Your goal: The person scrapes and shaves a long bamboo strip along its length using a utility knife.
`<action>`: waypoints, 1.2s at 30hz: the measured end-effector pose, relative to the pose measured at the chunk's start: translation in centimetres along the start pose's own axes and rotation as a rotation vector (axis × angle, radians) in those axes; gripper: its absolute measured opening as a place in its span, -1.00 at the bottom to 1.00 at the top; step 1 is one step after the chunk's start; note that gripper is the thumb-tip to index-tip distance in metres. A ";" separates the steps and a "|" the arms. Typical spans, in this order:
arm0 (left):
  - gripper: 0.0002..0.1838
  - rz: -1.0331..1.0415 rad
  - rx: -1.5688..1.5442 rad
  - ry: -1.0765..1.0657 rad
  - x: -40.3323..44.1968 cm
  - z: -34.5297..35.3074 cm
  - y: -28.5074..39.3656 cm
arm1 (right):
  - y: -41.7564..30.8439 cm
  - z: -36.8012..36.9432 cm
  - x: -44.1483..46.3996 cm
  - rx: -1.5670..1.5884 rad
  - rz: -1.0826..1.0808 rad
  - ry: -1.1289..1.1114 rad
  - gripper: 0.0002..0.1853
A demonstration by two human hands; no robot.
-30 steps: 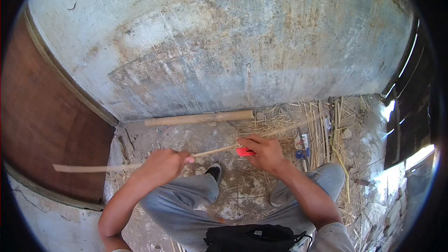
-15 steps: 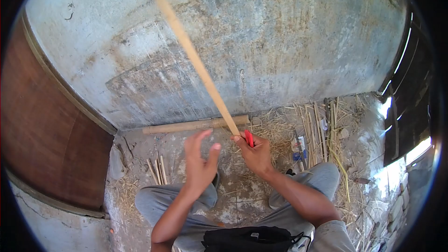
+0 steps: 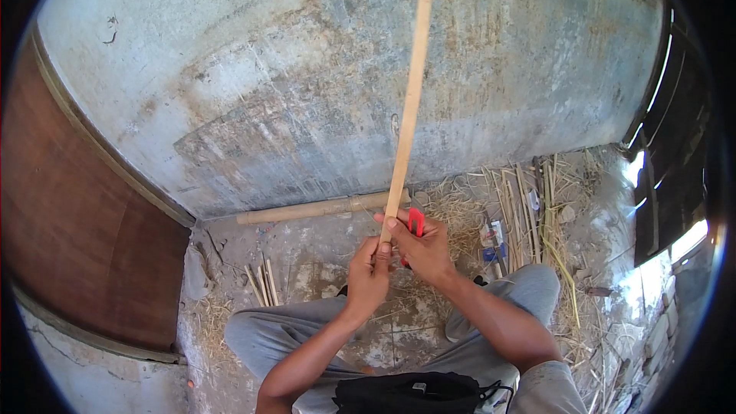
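Observation:
A long, flat bamboo strip point(image 3: 409, 111) rises from my hands, nearly upright in view, and runs past the top edge. My left hand point(image 3: 369, 280) is closed on its lower end, thumb against the strip. Just above and to the right, my right hand point(image 3: 426, 249) pinches the same strip between thumb and fingers. A red tool that looks like a utility knife point(image 3: 415, 221) is also held in my right hand; its blade is hidden.
A bamboo pole point(image 3: 322, 208) lies along the foot of the stained wall point(image 3: 307, 123). Short bamboo sticks point(image 3: 264, 284) lie by my left knee. More strips point(image 3: 521, 211) and shavings point(image 3: 452, 218) cover the floor to the right, beside a small blue-and-white packet point(image 3: 494, 241). A brown door panel point(image 3: 92, 207) stands left.
My left hand has moved from apart and open to closing on the strip's lower end. The strip's upper part has swung right, from leaning left to nearly upright.

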State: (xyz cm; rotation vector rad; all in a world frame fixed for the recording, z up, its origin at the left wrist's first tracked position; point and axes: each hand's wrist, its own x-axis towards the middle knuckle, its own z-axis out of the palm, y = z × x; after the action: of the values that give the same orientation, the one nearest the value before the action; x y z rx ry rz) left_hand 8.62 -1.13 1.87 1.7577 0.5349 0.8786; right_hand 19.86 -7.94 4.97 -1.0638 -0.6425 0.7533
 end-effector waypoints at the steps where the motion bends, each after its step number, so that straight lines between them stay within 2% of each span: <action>1: -0.68 0.002 0.004 -0.002 -0.1 -0.4 0.4 | -0.2 0.0 0.1 -0.015 -0.020 -0.017 -0.67; 2: -0.68 -0.114 -0.034 -0.045 0.0 -1.2 0.9 | 0.0 0.1 0.4 -0.012 -0.024 -0.016 -0.67; 3: -0.66 -0.228 -0.074 -0.088 0.1 -1.9 1.4 | 0.5 0.1 0.8 -0.005 -0.145 0.033 -0.63; 4: -0.66 -0.224 -0.075 -0.092 0.3 -2.5 2.3 | 0.5 0.2 1.1 0.001 -0.265 0.083 -0.60; 6: -0.68 -0.419 -0.241 -0.141 0.7 -3.6 4.5 | -0.8 -0.6 0.9 -0.045 -0.255 0.109 -0.56; 11: -0.62 -0.435 -0.161 -0.257 0.5 -5.9 7.1 | -2.6 -2.0 1.2 -0.003 -0.215 0.161 -0.51; 13: -0.61 -0.412 -0.122 -0.290 0.5 -6.0 7.2 | -2.7 -2.2 1.4 0.004 -0.296 0.144 -0.51; 15: -0.60 -0.233 0.031 -0.212 0.6 -6.0 7.7 | -3.2 -2.4 1.3 0.018 -0.332 0.125 -0.51; 18: -0.60 -0.149 0.119 -0.218 2.4 -6.6 8.7 | -3.4 -2.6 1.5 0.007 -0.385 0.112 -0.51; 19: -0.60 -0.146 0.110 -0.220 2.3 -6.7 9.2 | -3.5 -2.9 1.5 -0.006 -0.397 0.131 -0.50; 21: -0.62 -0.351 0.031 -0.316 1.3 -7.2 10.1 | -3.7 -2.7 1.4 0.050 -0.399 0.175 -0.52; 22: -0.62 -0.354 0.033 -0.320 0.5 -7.4 9.9 | -3.7 -2.5 1.3 0.117 -0.400 0.216 -0.54; 23: -0.62 -0.463 0.010 -0.360 -0.7 -7.7 9.5 | -3.4 -2.4 1.1 0.120 -0.396 0.219 -0.54; 24: -0.62 -0.572 -0.014 -0.398 -1.7 -8.1 9.2 | -3.1 -2.3 0.8 0.124 -0.293 0.290 -0.61; 25: -0.62 -0.577 -0.013 -0.399 -2.4 -8.6 9.0 | -2.8 -2.2 0.5 0.126 -0.190 0.361 -0.66; 27: -0.59 -0.882 -0.110 -0.525 -3.2 -9.8 8.8 | -0.9 -1.4 -0.5 0.072 -0.135 0.373 -0.72; 30: -0.55 -0.969 -0.233 -0.553 -4.1 -10.6 8.3 | 2.5 -1.0 -2.0 -0.107 -0.090 0.355 -0.74; 31: -0.52 -0.924 -0.209 -0.634 -4.3 -11.0 7.2 | 3.5 -0.8 -2.4 -0.227 -0.108 0.329 -0.74; 36: -0.50 -0.819 -0.090 -0.602 -5.3 -8.4 3.9 | 6.1 -0.3 -3.5 -0.412 -0.007 0.347 -0.73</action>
State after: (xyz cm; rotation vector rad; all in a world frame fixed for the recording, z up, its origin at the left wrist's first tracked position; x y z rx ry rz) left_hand -1.40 -1.19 5.43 1.4193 0.7045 -0.1948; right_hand 16.66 -9.15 -1.13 -1.5283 -0.5109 0.4193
